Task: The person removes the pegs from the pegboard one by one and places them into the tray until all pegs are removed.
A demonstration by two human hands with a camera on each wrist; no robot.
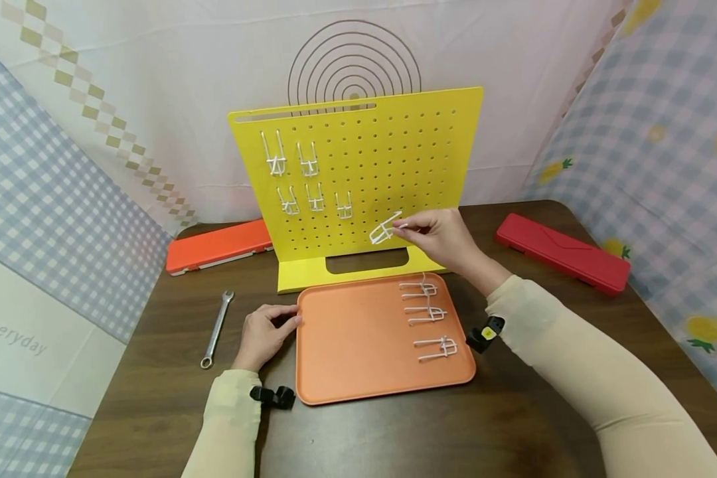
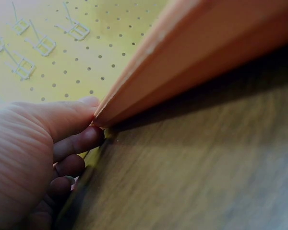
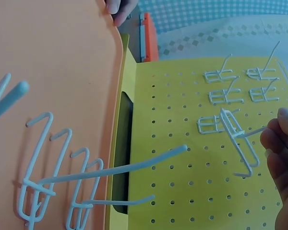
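My right hand [image 1: 445, 240] pinches a white wire pegboard hook [image 1: 382, 234] between thumb and fingers, in front of the lower part of a yellow pegboard [image 1: 406, 156]. In the right wrist view that hook [image 3: 238, 134] stands tilted before the board, its prong by my fingertips. My left hand [image 1: 265, 335] holds the left rim of an orange tray [image 1: 358, 352]; the left wrist view has the thumb above the tray's edge and a finger below it. Three white hooks [image 1: 435, 313] lie at the tray's right side. Several more hooks [image 1: 315, 199] hang at the board's left.
An orange-red case [image 1: 218, 247] lies left of the board, partly behind it. A red case [image 1: 561, 253] lies on the right. A combination wrench [image 1: 218, 330] rests left of my left hand on the brown wooden table [image 1: 370, 438]. Patterned cloth [image 1: 209, 60] hangs behind and at the sides.
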